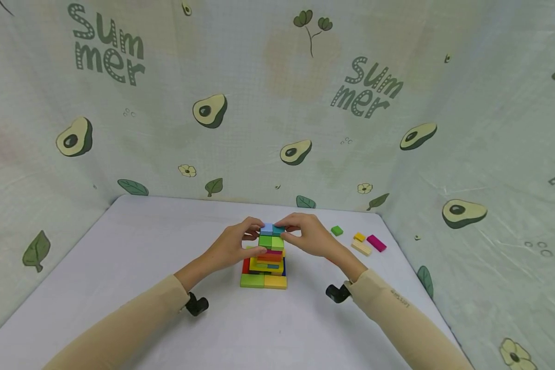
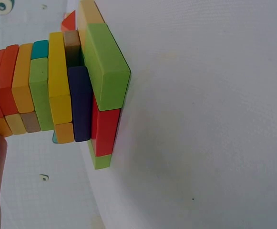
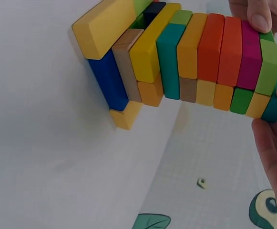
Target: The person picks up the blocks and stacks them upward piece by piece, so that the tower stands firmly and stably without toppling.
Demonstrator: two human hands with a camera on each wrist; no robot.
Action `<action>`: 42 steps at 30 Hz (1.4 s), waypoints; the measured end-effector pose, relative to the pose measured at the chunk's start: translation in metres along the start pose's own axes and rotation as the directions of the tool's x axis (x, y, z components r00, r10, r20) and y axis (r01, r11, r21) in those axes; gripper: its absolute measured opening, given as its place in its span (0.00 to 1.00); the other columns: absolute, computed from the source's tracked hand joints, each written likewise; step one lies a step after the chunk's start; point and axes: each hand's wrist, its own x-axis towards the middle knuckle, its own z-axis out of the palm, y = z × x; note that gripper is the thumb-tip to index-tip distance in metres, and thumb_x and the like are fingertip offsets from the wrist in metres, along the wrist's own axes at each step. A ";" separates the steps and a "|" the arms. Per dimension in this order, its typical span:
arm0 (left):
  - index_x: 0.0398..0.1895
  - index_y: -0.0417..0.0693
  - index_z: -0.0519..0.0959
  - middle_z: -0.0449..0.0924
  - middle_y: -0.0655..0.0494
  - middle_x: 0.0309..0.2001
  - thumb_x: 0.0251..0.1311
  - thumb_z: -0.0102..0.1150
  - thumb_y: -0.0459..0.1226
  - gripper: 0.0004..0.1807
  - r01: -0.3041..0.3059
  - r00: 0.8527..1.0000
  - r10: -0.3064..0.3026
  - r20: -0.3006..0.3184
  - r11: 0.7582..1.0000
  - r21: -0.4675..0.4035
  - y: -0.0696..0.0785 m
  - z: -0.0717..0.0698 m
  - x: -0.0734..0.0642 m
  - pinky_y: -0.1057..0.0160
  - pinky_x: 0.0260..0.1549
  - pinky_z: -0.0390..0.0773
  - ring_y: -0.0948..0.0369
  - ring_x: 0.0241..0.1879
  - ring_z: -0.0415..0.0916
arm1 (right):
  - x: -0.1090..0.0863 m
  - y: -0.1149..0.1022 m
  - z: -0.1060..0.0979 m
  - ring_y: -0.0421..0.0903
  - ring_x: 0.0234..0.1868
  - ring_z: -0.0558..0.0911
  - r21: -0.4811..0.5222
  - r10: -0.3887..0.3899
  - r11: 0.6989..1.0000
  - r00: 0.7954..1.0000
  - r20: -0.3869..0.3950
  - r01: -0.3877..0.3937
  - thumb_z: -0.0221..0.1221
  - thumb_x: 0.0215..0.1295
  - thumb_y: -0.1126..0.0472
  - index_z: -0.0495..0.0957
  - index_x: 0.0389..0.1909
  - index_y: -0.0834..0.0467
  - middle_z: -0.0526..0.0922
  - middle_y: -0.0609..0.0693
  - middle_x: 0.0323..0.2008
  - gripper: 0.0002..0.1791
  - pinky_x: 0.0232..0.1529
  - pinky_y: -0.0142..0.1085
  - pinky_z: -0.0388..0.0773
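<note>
A tower of coloured wooden blocks stands on the white table, wider at its base and narrow above. Side by side on top lie a light blue block and a teal block. My left hand holds the upper tower from the left, its thumb on the front by the magenta layer and a finger at the back. From the other side, my right hand pinches the teal block at the top right; its thumb and fingers show at that end in the right wrist view.
Right of the tower lie a loose green block, a small yellow block, a cream block and a magenta block. A patterned cloth hangs behind and beside the white table.
</note>
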 end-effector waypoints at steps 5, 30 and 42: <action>0.68 0.58 0.69 0.83 0.51 0.62 0.62 0.78 0.46 0.35 0.002 1.000 -0.002 0.004 1.000 -0.009 0.000 0.000 -0.001 0.52 0.59 0.84 0.50 0.59 0.84 | 0.000 -0.001 0.000 0.44 0.51 0.86 -0.003 -0.001 1.000 1.000 0.002 0.001 0.67 0.73 0.65 0.86 0.60 0.58 0.87 0.50 0.55 0.16 0.59 0.38 0.84; 0.68 0.59 0.70 0.83 0.50 0.63 0.63 0.78 0.44 0.34 0.021 1.000 -0.021 -0.003 1.000 -0.007 0.002 -0.001 -0.002 0.49 0.60 0.83 0.51 0.60 0.83 | -0.046 0.065 -0.046 0.58 0.58 0.85 -0.072 0.188 0.978 0.979 -0.077 -0.194 0.67 0.73 0.63 0.81 0.67 0.56 0.83 0.55 0.63 0.23 0.59 0.51 0.85; 0.68 0.58 0.70 0.83 0.49 0.62 0.63 0.78 0.44 0.34 0.016 1.000 -0.016 -0.005 1.000 -0.002 0.002 0.000 -0.001 0.48 0.59 0.84 0.52 0.59 0.83 | -0.069 0.150 -0.042 0.65 0.64 0.77 -0.106 0.433 0.894 0.900 -0.050 -0.436 0.65 0.74 0.65 0.76 0.71 0.61 0.77 0.64 0.68 0.26 0.63 0.58 0.80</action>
